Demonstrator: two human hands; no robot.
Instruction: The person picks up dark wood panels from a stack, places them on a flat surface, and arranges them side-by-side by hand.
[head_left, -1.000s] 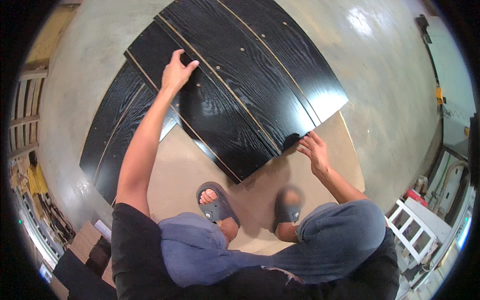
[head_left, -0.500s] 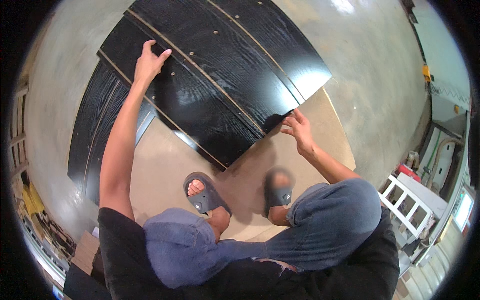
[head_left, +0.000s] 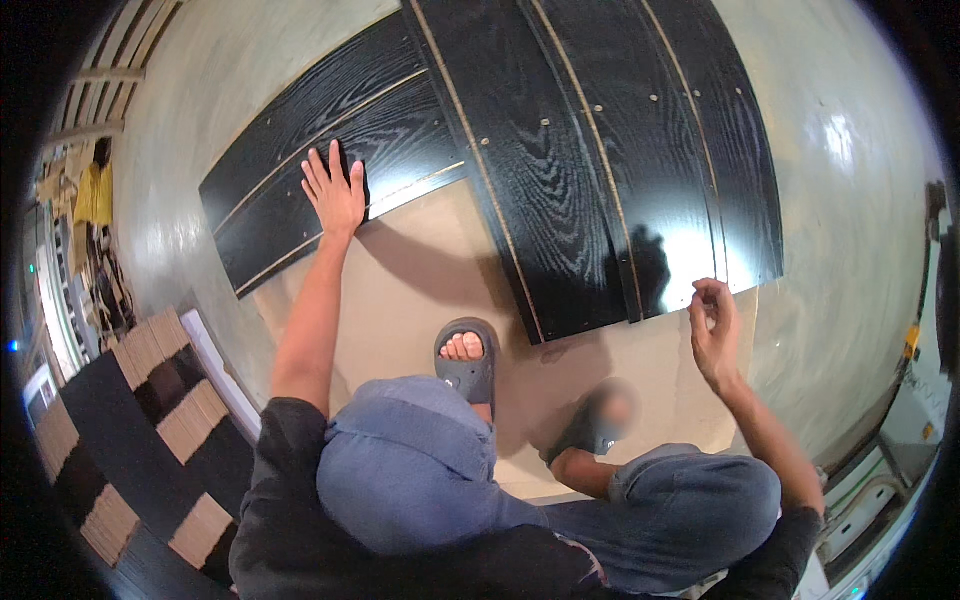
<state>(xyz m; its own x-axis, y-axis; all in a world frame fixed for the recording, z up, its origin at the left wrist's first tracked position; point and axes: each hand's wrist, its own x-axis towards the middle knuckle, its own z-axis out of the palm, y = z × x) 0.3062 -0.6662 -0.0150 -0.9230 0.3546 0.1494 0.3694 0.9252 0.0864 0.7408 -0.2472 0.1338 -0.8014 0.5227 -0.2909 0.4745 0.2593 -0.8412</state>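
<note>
My left hand (head_left: 338, 195) lies open, fingers spread, on a black wood-grain panel (head_left: 290, 215) with pale edge lines. On the right, several similar black panels (head_left: 560, 230) lie side by side, overlapping, with small round metal fittings along them. Close to their near edge is my right hand (head_left: 714, 335), its fingers curled in toward the thumb. Whatever is between those fingertips, if anything, is too small to make out. My feet, in dark slides (head_left: 468, 365), rest on a tan cardboard sheet (head_left: 400, 290) under the panels.
Striped black-and-brown stacked pieces (head_left: 150, 440) stand at the lower left beside a pale strip (head_left: 220, 370). Wooden slats (head_left: 100, 75) and a yellow item (head_left: 94, 195) are along the far left. White equipment (head_left: 860, 520) stands at the right edge. Grey floor (head_left: 850, 200) surrounds the panels.
My view has turned left. My left hand has left the overlapping panels and now lies flat on the left panel. My right hand's fingers have drawn together near the panels' edge.
</note>
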